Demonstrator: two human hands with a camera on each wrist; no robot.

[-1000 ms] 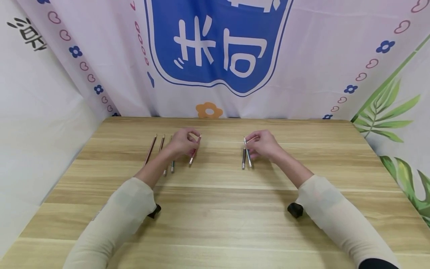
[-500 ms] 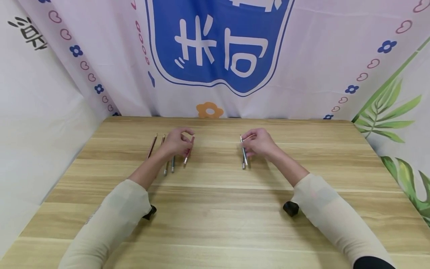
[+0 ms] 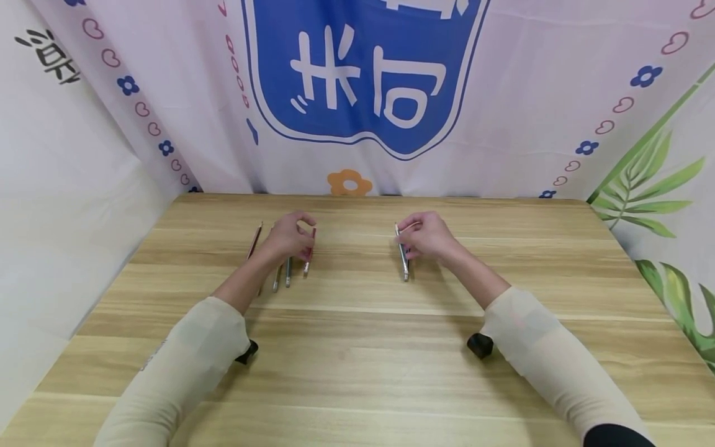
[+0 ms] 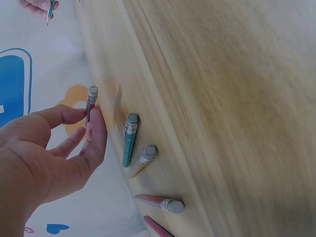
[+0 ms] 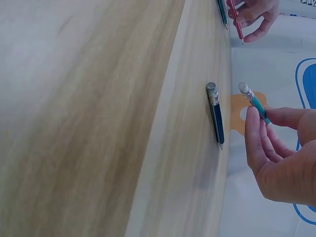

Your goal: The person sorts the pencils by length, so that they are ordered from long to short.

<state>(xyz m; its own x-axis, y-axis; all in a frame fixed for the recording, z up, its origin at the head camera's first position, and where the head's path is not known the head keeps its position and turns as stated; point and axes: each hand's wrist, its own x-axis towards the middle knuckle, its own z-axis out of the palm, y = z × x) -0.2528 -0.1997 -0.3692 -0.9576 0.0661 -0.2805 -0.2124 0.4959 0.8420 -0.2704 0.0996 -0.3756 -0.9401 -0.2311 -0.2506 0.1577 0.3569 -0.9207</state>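
My left hand (image 3: 300, 239) pinches a red pencil (image 3: 309, 253) by its shaft, just right of a row of pencils on the wooden table (image 3: 357, 347). In the left wrist view, thumb and forefinger of that hand (image 4: 89, 119) hold the red pencil (image 4: 90, 103) eraser end up, close above the table beside a teal pencil (image 4: 130, 140). My right hand (image 3: 408, 237) pinches a teal pencil (image 3: 401, 248), which in the right wrist view (image 5: 256, 103) hangs beside a dark blue pencil (image 5: 217, 118) lying flat.
A red pencil (image 3: 255, 241) and two more pencils (image 3: 282, 278) lie left of centre. A printed cloth backdrop (image 3: 357, 93) closes the table's far edge and sides. Black wrist cameras (image 3: 479, 345) sit under both forearms.
Both hands have shifted a little to the left with their pencils. The red pencil has come closer to the row, and the teal pencil now lines up over the dark blue one.
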